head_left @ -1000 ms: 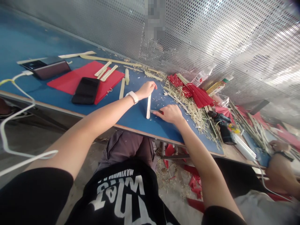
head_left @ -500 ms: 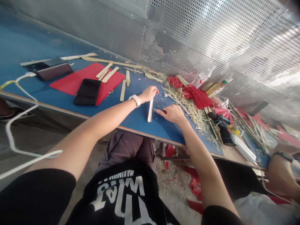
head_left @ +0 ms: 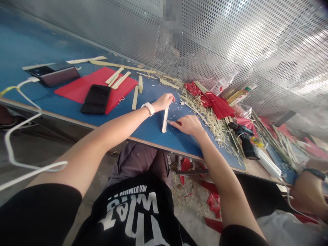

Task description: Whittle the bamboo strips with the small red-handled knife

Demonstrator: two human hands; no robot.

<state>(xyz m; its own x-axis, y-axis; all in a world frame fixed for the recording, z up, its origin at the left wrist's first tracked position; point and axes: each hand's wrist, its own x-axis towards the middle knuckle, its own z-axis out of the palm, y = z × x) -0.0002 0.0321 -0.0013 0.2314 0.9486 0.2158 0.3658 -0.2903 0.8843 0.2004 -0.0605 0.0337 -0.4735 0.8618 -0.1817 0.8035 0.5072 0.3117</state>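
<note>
My left hand (head_left: 164,101) is closed on the far end of a pale bamboo strip (head_left: 164,122), whose near end points down toward the table's front edge. In my right hand (head_left: 189,125) is a small knife (head_left: 173,122), its short blade against or very close to the strip's right side; the fingers wrap round its handle and hide most of it. Thin shavings lie on the blue table (head_left: 151,123) around both hands. Two more pale strips (head_left: 135,97) lie left of my left hand.
A black phone (head_left: 96,99) lies on a red folder (head_left: 77,89) with several strips (head_left: 118,78). To the right are a shavings heap (head_left: 214,128), red folded fans (head_left: 217,104), bottles (head_left: 241,95) and a power drill (head_left: 246,141). Behind stands a perforated metal screen (head_left: 205,41). Another person's arm (head_left: 309,188) is at far right.
The knife in my right hand has shifted slightly left, its blade now at the strip. My left hand keeps its hold, nearly unmoved.
</note>
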